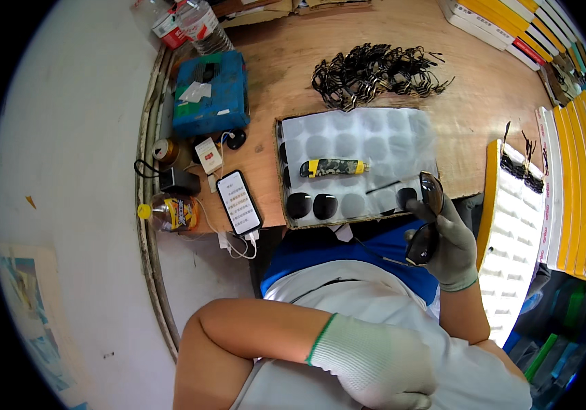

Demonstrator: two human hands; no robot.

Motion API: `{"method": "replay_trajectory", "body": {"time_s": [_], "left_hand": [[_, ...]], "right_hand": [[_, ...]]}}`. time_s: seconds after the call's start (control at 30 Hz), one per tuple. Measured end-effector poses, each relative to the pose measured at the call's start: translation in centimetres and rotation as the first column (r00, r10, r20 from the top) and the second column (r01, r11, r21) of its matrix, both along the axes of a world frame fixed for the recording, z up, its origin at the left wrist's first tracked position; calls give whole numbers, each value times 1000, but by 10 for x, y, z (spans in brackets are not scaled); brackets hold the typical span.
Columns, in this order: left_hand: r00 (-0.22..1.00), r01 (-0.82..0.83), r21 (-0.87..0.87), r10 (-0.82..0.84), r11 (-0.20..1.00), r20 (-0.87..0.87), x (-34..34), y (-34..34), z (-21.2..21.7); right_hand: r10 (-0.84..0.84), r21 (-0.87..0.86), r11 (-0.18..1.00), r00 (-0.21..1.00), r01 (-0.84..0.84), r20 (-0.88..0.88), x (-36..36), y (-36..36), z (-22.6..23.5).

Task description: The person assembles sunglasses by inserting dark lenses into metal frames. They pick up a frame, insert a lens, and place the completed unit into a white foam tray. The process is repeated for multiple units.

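Observation:
My right hand (458,247), in a pale grey glove, is closed around a pair of sunglasses (424,240) with dark lenses and thin temples, held over the near right corner of a shallow cardboard box (359,221). My left hand (388,365), in a white knit glove with a green cuff, is drawn across my body at the lower edge. Its fingers curl inward, and whatever they may hold is hidden. Dark round lenses (325,206) lie in rows in the box, mostly under a thin white sheet (382,126). A yellow and camouflage utility knife (334,168) rests on the sheet.
Tangled black wire frames (378,75) lie behind the box. To the left are a lit phone (239,202) on a cable, a blue box (211,92) and bottles (176,213). A white tray (511,239) and stacked yellow-white boxes (580,184) stand at the right.

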State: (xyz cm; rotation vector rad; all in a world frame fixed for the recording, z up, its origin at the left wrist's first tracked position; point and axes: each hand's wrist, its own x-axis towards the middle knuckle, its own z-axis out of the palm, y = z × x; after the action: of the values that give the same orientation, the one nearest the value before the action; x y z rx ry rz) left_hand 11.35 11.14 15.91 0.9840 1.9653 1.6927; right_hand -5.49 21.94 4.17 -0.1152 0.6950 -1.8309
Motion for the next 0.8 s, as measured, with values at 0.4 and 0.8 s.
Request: {"method": "replay_trajectory", "body": {"time_s": [0.4,0.8], "left_hand": [[978,-29,-171,64,985,200,-38,-15,28],[431,-792,-300,835,532,342,-13,-102,-92]], "right_hand": [[212,116,977,843,-177,-495,-13,2,0],[555,456,704,21,-544,-832,-57,-22,18]]}}
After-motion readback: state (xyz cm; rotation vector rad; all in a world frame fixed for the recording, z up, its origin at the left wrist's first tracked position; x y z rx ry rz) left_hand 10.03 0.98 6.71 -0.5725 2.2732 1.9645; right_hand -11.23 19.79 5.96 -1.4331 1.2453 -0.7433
